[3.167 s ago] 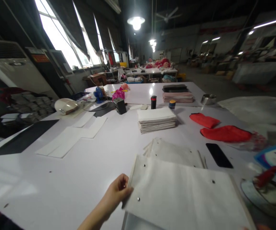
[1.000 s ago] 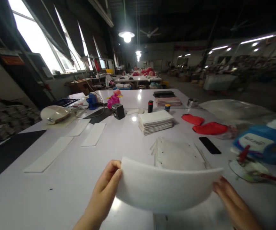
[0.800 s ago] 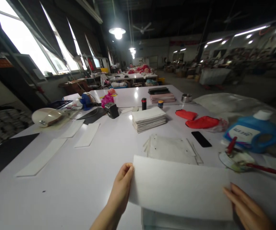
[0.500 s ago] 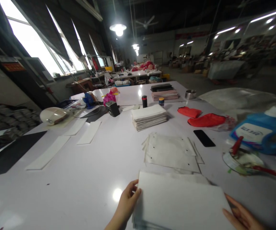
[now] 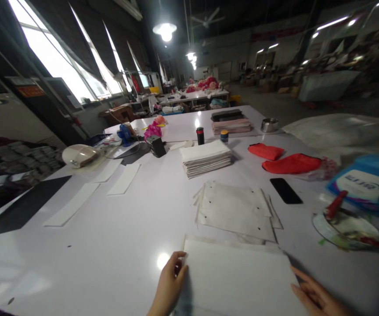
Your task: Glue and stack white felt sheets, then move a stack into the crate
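A white sheet (image 5: 238,281) lies at the near edge of my view, over other pale sheets whose rims show along its far side. My left hand (image 5: 171,281) pinches its left edge between thumb and fingers. On the right edge, my right hand (image 5: 314,292) grips with the fingertips, partly cut off by the frame. Just beyond the sheet is a loose pile of off-white pieces (image 5: 235,206) marked with small black dots. Farther back stands a neat stack of folded white pieces (image 5: 205,158).
To the right lie a black phone (image 5: 286,191), red cloth pieces (image 5: 291,163), a blue detergent jug (image 5: 367,184) and a dish (image 5: 321,226) with red-handled tools. White strips (image 5: 73,204) and a dark sheet (image 5: 24,208) are on the left. A black-and-red bottle (image 5: 200,136) stands behind the stack.
Both hands have moved a little left with the white sheet, whose far edge now lines up more closely with the sheets below. The view has turned slightly left.
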Tool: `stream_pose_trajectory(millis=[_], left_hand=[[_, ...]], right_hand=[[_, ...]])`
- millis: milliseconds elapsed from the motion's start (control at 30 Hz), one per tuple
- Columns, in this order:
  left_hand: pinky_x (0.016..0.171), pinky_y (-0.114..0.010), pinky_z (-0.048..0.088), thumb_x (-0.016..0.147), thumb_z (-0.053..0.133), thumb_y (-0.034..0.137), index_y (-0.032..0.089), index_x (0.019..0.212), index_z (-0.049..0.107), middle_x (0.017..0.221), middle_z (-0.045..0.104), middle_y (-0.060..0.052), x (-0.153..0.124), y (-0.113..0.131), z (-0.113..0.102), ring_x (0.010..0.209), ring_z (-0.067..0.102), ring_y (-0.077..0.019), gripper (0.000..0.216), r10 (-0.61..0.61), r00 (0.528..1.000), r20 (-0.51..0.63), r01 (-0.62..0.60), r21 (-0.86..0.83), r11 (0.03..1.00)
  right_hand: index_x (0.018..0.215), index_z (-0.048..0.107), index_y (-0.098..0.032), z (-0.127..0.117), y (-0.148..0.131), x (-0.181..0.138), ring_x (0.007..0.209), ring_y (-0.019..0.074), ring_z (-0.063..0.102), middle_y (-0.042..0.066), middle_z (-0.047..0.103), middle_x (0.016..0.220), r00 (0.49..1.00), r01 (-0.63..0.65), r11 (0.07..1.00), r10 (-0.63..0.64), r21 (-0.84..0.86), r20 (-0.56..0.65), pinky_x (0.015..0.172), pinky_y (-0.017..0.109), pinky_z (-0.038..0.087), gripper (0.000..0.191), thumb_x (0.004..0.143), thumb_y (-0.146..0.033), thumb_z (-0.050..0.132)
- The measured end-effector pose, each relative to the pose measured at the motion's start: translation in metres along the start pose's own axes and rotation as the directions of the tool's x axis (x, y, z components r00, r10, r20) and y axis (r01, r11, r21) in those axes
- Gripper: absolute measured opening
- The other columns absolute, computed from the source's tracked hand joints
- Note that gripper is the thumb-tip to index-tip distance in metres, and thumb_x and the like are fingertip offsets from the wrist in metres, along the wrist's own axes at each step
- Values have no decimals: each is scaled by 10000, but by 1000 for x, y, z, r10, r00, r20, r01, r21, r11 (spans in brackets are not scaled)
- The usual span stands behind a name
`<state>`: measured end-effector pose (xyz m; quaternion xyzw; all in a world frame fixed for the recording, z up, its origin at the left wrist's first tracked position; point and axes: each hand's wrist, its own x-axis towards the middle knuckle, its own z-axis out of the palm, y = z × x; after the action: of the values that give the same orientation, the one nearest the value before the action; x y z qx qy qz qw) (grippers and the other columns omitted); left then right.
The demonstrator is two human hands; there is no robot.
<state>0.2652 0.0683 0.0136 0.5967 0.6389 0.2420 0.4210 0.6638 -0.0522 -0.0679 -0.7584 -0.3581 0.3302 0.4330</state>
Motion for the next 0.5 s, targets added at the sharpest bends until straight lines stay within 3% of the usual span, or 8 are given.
stream_pose_trajectory(millis=[133, 333, 500], left_hand=[[636, -275, 417, 755, 541, 517, 180, 1097, 552, 817, 579, -39, 1, -10, 2, 696, 541, -185, 481, -45, 999, 8, 45, -70, 997], [674, -252, 434, 752, 585, 619, 209, 1151, 528, 839, 603, -23, 10, -32, 1, 744, 551, -174, 575, -75, 993, 86, 88, -162, 983], [679, -245, 447, 744, 606, 637, 213, 1156, 543, 842, 628, -22, 10, -35, 0, 757, 568, -173, 595, -75, 993, 92, 92, -188, 978]], right_hand=[[1145, 682, -232, 4, -10, -5, 823, 245, 659, 49, 683, 885, 996, 10, 1000, -11, 12, 90, 684, 275, 554, 620, 701, -661, 632], [1141, 680, -175, 9, -22, -8, 794, 228, 646, 56, 674, 871, 997, 67, 997, -65, -48, 49, 719, 297, 528, 598, 755, -617, 564], [1137, 676, -173, 11, -21, -8, 798, 224, 636, 56, 669, 877, 995, 84, 996, -82, -41, 50, 734, 308, 514, 579, 771, -605, 556]])
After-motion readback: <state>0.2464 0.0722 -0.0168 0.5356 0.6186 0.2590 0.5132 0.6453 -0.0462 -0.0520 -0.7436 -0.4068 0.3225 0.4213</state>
